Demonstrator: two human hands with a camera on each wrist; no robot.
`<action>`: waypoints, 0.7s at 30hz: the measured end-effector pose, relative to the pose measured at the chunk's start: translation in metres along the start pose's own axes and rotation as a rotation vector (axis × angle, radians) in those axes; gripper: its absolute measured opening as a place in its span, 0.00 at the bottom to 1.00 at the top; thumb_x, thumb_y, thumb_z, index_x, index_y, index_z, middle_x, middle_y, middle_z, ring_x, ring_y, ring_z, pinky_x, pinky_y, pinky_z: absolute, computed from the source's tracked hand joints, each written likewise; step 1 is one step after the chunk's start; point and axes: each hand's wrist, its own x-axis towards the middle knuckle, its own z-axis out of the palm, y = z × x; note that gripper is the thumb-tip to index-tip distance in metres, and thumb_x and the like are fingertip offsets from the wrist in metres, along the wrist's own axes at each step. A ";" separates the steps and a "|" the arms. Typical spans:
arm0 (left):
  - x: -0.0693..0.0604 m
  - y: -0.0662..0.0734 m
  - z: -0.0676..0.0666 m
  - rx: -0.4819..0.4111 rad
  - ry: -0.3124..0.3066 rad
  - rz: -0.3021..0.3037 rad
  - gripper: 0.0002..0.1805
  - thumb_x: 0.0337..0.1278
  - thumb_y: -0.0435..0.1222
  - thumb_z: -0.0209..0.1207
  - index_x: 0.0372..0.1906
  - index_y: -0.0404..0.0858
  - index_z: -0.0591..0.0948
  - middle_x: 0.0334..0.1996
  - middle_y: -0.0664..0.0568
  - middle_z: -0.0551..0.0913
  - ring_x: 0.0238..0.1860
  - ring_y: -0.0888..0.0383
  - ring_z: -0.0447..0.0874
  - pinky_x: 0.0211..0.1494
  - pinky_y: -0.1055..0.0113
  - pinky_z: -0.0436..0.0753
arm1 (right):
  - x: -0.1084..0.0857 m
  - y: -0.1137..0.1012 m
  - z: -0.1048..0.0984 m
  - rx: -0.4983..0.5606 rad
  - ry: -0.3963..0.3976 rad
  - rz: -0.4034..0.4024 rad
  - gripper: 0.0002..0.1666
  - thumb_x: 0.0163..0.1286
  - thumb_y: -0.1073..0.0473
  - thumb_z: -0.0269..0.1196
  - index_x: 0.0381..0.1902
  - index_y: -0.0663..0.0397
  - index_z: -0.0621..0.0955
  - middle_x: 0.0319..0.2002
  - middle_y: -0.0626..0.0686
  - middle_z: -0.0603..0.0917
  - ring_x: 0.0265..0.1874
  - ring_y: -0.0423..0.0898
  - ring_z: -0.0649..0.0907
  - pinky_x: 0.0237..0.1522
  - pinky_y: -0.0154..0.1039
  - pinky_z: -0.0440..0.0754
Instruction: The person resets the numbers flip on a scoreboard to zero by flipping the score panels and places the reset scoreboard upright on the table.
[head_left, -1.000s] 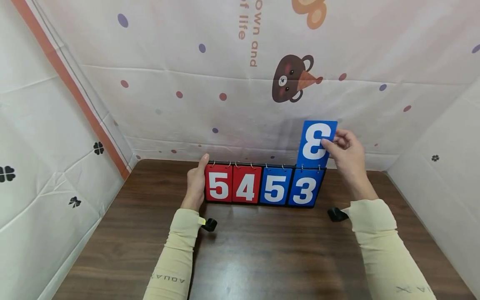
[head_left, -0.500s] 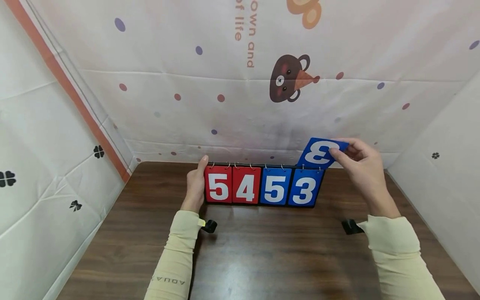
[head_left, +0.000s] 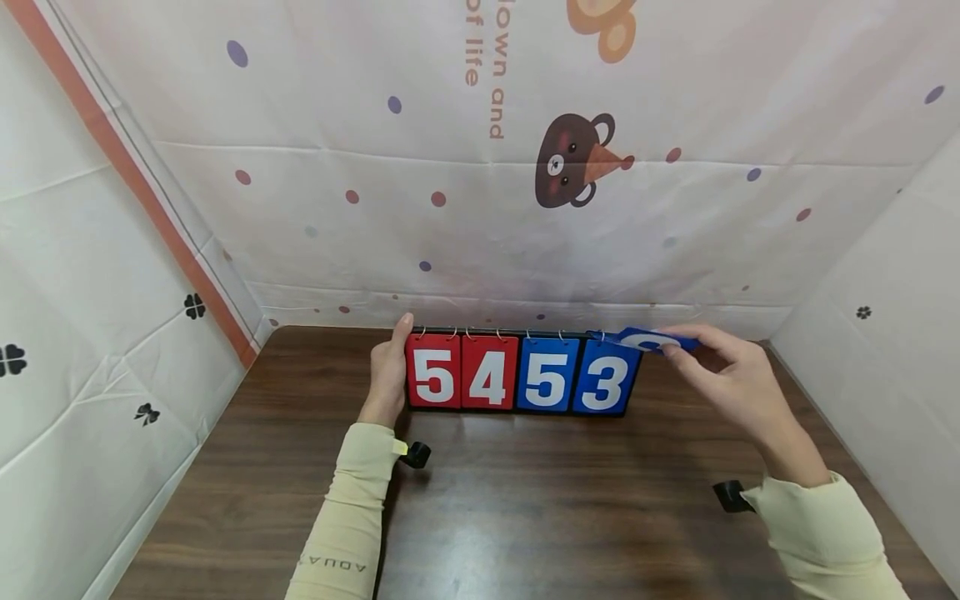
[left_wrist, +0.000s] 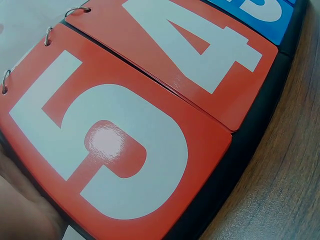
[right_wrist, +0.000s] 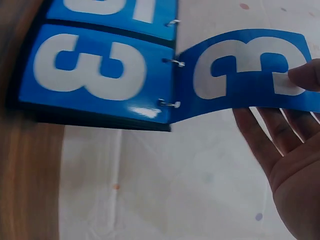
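Observation:
A flip scoreboard (head_left: pixel 517 410) stands on the table, with two red cards showing 5 and 4 and two blue cards showing 5 and 3. My left hand (head_left: pixel 386 375) grips its left end beside the red 5 card (left_wrist: pixel 210 145), thumb upward at the top corner. My right hand (head_left: pixel 738 387) pinches a lifted blue number card (right_wrist: pixel 240 92) by its free edge. That card carries a 3, bends slightly and hangs on metal rings (right_wrist: pixel 170 104) at the scoreboard's top right. In the head view it is nearly edge-on.
The brown wooden table (head_left: pixel 510 508) reaches to a white printed cloth (head_left: pixel 480 233) hung close behind the scoreboard. More cloth hangs at the left and right. A black wrist-camera piece (head_left: pixel 417 455) sits by the left cuff, another wrist piece (head_left: pixel 732 497) by the right cuff.
The lifted blue card has swung down from nearly upright to almost flat, its free edge moving right. My right hand has lowered and moved right with it. My left hand keeps its place.

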 end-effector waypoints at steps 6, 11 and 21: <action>-0.002 0.001 0.001 -0.004 0.007 0.004 0.32 0.67 0.66 0.61 0.31 0.39 0.84 0.34 0.51 0.85 0.42 0.54 0.80 0.48 0.61 0.80 | -0.013 0.007 0.011 -0.018 -0.093 -0.168 0.23 0.63 0.80 0.69 0.51 0.55 0.89 0.45 0.45 0.90 0.41 0.33 0.86 0.44 0.23 0.79; -0.003 0.001 0.001 -0.004 0.016 -0.002 0.32 0.67 0.65 0.61 0.31 0.39 0.84 0.34 0.51 0.85 0.41 0.54 0.80 0.47 0.61 0.79 | -0.023 0.015 0.024 -0.068 -0.168 -0.273 0.28 0.58 0.81 0.70 0.50 0.49 0.89 0.47 0.45 0.91 0.47 0.35 0.87 0.51 0.23 0.79; -0.001 0.000 0.000 0.000 0.015 -0.004 0.34 0.66 0.66 0.61 0.34 0.36 0.84 0.35 0.50 0.85 0.41 0.54 0.80 0.48 0.61 0.80 | -0.036 0.027 0.045 -0.197 -0.216 -0.341 0.26 0.54 0.77 0.72 0.50 0.52 0.89 0.47 0.48 0.91 0.44 0.47 0.89 0.58 0.18 0.71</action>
